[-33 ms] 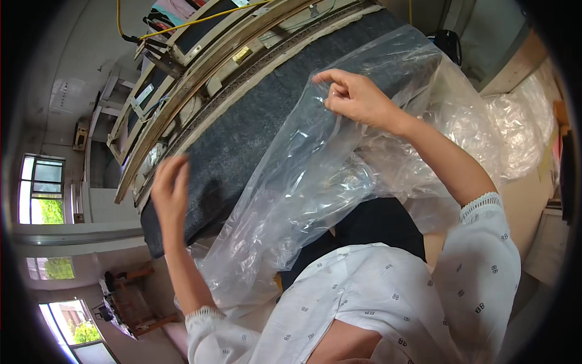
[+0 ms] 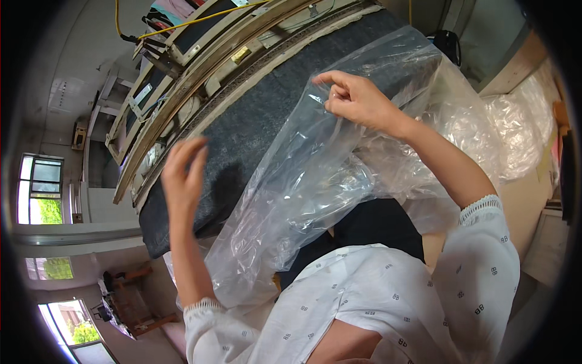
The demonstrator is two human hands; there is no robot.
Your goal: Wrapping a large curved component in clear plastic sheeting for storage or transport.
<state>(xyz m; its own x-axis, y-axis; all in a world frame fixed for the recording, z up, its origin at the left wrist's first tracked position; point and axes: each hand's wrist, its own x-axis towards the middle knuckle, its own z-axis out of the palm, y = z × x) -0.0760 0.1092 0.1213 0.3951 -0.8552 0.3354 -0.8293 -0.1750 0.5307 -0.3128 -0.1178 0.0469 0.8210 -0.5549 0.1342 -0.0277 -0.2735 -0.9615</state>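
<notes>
Our right hand (image 2: 354, 100) pinches the upper edge of a clear plastic bag (image 2: 315, 188) between thumb and fingertips, holding it up over a dark grey felt mat (image 2: 254, 127). The bag hangs slack and wrinkled from that grip, draping down across the mat's near edge toward our lap and white patterned shirt (image 2: 388, 303). Our left hand (image 2: 182, 176) is raised and open, fingers loosely spread, just left of the bag and holding nothing; we cannot tell whether it brushes the plastic. More crumpled clear plastic (image 2: 515, 133) lies to the right. Beyond the mat, wooden frames (image 2: 200, 67) run slantwise, with a yellow cable (image 2: 182, 24) above them.
</notes>
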